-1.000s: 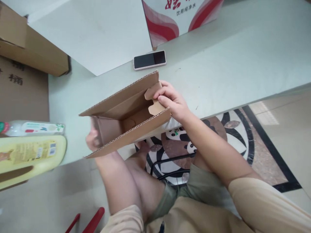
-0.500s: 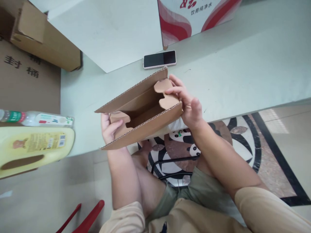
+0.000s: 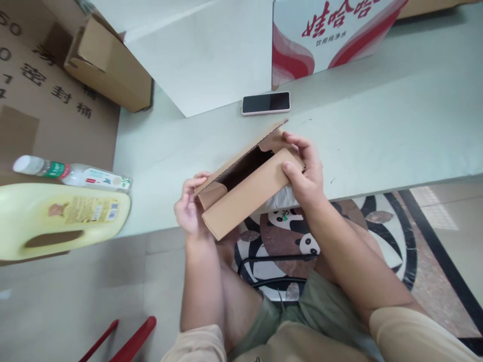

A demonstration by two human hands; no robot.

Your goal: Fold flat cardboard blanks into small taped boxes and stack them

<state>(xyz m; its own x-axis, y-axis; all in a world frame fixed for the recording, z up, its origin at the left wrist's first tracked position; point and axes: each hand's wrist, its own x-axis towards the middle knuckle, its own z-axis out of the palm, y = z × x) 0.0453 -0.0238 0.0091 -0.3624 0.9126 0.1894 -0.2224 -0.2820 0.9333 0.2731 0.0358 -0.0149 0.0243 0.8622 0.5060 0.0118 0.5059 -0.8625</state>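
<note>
I hold a small brown corrugated cardboard box (image 3: 247,193) over the near edge of the pale green table (image 3: 377,125). My left hand (image 3: 188,208) grips its left end, fingers curled round the end flap. My right hand (image 3: 305,171) grips the right end, thumb on the near long flap and fingers over the end tab. The near flap is folded most of the way over the opening, leaving a dark gap along the far side.
A phone (image 3: 266,102) lies screen up just beyond the box. A red and white printed carton (image 3: 324,35) stands behind it. A yellow jug (image 3: 56,221) and a plastic bottle (image 3: 71,173) lie at the left, with brown cartons (image 3: 109,70) at the back left.
The box's long flaps have been folded inward, so the wide open top is now nearly shut. Both hands moved closer together on its ends; the view shifted slightly right.
</note>
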